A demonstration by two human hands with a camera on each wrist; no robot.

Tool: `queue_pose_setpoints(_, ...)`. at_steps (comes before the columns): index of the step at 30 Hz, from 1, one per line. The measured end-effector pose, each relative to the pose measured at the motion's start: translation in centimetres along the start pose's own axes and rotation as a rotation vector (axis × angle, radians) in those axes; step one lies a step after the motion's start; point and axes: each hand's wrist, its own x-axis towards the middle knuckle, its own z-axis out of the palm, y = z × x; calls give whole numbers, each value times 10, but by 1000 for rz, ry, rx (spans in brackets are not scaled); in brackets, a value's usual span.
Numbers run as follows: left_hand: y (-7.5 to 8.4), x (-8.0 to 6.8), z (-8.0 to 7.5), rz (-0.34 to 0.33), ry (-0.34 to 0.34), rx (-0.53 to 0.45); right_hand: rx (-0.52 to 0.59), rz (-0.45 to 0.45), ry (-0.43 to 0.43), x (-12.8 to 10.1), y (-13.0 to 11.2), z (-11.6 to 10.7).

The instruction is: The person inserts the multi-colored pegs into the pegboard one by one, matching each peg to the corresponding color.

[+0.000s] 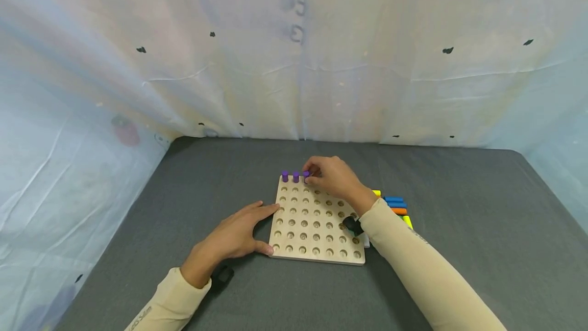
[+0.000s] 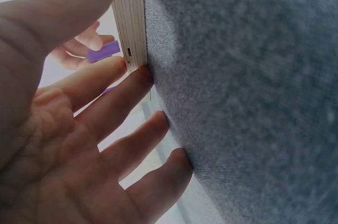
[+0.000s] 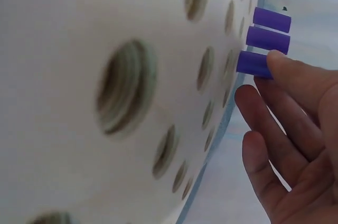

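A square wooden pegboard (image 1: 310, 219) with rows of round holes lies on the grey table. Two purple pegs (image 1: 290, 177) stand upright at its far left corner. Beside them my right hand (image 1: 335, 175) pinches a third purple peg (image 3: 253, 64) between thumb and fingers, at the far row; in the right wrist view the peg lines up with the other two. My left hand (image 1: 236, 231) rests at the board's left edge, thumb and index fingertip touching it, fingers (image 2: 124, 97) fairly straight. Whether the pinched peg's lower end is fully in its hole I cannot tell.
To the right of the board, partly behind the right forearm, lie several loose pegs: blue pegs (image 1: 396, 202), an orange peg (image 1: 398, 211) and yellow pegs (image 1: 408, 222). A pale sheet (image 1: 303, 66) hangs behind the grey table (image 1: 459, 219).
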Motion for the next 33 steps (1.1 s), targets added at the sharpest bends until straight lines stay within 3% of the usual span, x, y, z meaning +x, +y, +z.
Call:
queue_pose_setpoints(7,-4,0,-3,40,-21,-24,16,15,-32,-2,-2,-1)
queue_pose_setpoints(12,-1,-1,-5,34,-31,-25,32,-11,-45,-16,1,-11)
queue_pose_setpoints(18,4,-1,-1,40,-29,-43,-13,-37,40,-57,17,-28)
queue_pose_setpoints(24,6,0,0,43,-31,-74,-80,13,114,-107,38,-50)
queue_pose_setpoints(33,3,-1,-1,55,-24,-59,-120,80,104,-153,58,-60)
